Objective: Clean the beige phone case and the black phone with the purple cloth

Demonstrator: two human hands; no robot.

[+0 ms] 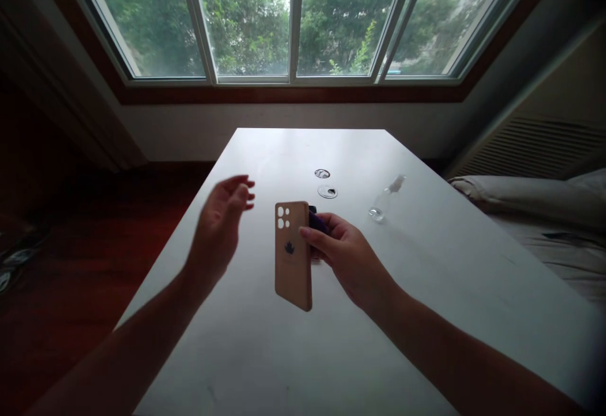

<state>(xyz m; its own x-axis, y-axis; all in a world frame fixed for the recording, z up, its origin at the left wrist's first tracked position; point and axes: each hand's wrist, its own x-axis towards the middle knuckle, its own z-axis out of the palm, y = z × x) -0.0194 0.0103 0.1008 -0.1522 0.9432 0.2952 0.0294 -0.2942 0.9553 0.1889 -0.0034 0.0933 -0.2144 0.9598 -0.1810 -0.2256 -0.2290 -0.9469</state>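
Note:
A tan phone case (292, 271) with camera cutouts and a dark leaf-like mark hangs upright above the white table. My right hand (343, 245) grips its right edge, thumb on the face turned toward me. Behind the case, in the same hand, is a dark purple item (317, 221), mostly hidden. My left hand (222, 217) is raised to the left of the case, fingers apart and slightly curled, touching nothing.
Two small round items, one (322, 173) behind the other (327, 192), lie beyond the case on the white table (265, 353). A clear spray bottle (377, 214) lies to the right. A grey cushioned seat (521, 226) stands beside the table's right edge.

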